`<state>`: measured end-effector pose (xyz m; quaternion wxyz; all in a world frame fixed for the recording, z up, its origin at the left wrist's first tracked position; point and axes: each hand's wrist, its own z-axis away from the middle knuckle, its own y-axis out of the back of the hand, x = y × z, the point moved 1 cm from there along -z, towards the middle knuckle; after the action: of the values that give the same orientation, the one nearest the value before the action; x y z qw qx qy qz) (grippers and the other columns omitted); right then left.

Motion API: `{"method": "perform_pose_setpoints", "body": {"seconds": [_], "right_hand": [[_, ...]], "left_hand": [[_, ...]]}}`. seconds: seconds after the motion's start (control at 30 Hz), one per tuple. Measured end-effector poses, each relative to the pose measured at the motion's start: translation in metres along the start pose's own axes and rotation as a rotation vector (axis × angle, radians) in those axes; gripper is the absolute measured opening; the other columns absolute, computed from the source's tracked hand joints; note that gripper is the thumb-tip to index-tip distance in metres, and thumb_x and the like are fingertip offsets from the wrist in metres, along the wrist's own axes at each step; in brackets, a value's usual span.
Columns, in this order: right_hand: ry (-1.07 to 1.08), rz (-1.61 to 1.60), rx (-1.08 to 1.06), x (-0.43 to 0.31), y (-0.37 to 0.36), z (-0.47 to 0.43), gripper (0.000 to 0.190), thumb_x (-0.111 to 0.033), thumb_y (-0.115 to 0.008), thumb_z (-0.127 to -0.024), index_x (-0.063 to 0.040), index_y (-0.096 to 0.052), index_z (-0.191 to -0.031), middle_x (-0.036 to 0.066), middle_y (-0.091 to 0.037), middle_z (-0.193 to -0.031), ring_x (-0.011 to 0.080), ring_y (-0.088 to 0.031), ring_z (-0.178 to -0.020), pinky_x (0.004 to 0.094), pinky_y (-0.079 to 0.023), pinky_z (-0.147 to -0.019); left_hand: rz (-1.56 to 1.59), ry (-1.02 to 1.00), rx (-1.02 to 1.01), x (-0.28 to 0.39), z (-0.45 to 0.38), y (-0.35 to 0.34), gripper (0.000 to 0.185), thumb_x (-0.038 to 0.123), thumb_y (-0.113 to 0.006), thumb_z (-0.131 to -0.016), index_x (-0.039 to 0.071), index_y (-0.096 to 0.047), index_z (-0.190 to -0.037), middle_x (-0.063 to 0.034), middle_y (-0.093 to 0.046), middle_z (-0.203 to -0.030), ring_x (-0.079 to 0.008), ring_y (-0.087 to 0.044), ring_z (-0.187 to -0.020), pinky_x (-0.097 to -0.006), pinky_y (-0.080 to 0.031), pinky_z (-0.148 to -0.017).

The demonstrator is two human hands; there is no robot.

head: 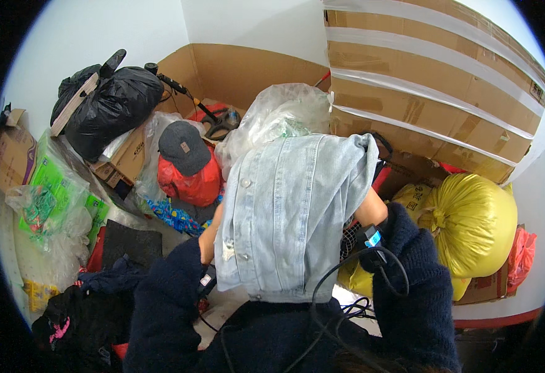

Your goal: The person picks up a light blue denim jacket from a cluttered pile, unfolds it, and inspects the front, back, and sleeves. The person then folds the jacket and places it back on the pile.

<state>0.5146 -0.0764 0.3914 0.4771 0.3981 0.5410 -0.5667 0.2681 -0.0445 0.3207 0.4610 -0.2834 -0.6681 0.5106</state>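
A folded light-blue denim jacket (277,219) is held up in front of my chest, its metal buttons and seams facing me. My left hand (211,233) supports it from the left edge, with the fingers hidden behind the cloth. On the other side my right hand (372,209) reaches under the jacket's right edge, and its fingers are also out of sight. A small device (373,238) with a black cable is strapped at my right wrist. The jacket's lower edge lies close to my dark knitted sweater (272,335).
Taped cardboard boxes (431,88) rise at the back right, above a knotted yellow bag (475,224). A black plastic bag (114,102) sits at back left. Nearer are a dark cap (184,147) on a red bag (191,184), clear plastic (277,112) and dark clothes (90,312).
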Motion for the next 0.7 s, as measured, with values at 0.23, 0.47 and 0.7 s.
{"method": "perform_pose_setpoints", "body": {"seconds": [0.23, 0.47, 0.7], "right_hand": [[0.000, 0.038, -0.093, -0.005, 0.001, 0.025, 0.041, -0.022, -0.046, -0.094, -0.003, -0.045, -0.131, 0.013, -0.053, -0.125, 0.0245, -0.053, -0.112, 0.0378, -0.040, -0.097], [-0.093, -0.122, 0.037, 0.010, 0.033, -0.002, 0.040, -0.023, -0.047, -0.094, -0.003, -0.048, -0.129, 0.014, -0.056, -0.122, 0.0253, -0.056, -0.108, 0.0392, -0.044, -0.094], [-0.253, -0.046, 0.053, 0.044, 0.118, 0.052, 0.033, -0.022, -0.048, -0.094, 0.003, -0.056, -0.114, 0.015, -0.067, -0.097, 0.0198, -0.065, -0.081, 0.0308, -0.053, -0.076]], "left_hand": [[-0.520, 0.174, 0.339, 0.010, 0.008, 0.032, 0.056, 0.020, -0.064, -0.082, -0.001, -0.044, -0.130, -0.0191, -0.057, -0.119, -0.0285, -0.058, -0.108, -0.0431, -0.046, -0.094], [-0.482, -0.026, 0.434, -0.008, -0.004, 0.003, 0.059, -0.002, -0.060, -0.069, -0.004, -0.045, -0.126, -0.0186, -0.059, -0.114, -0.0300, -0.059, -0.103, -0.0418, -0.046, -0.094], [-0.322, -0.274, 0.707, 0.029, 0.059, -0.033, 0.061, 0.013, -0.063, -0.068, -0.007, -0.045, -0.123, -0.0224, -0.058, -0.110, -0.0332, -0.060, -0.096, -0.0430, -0.049, -0.088]]}}
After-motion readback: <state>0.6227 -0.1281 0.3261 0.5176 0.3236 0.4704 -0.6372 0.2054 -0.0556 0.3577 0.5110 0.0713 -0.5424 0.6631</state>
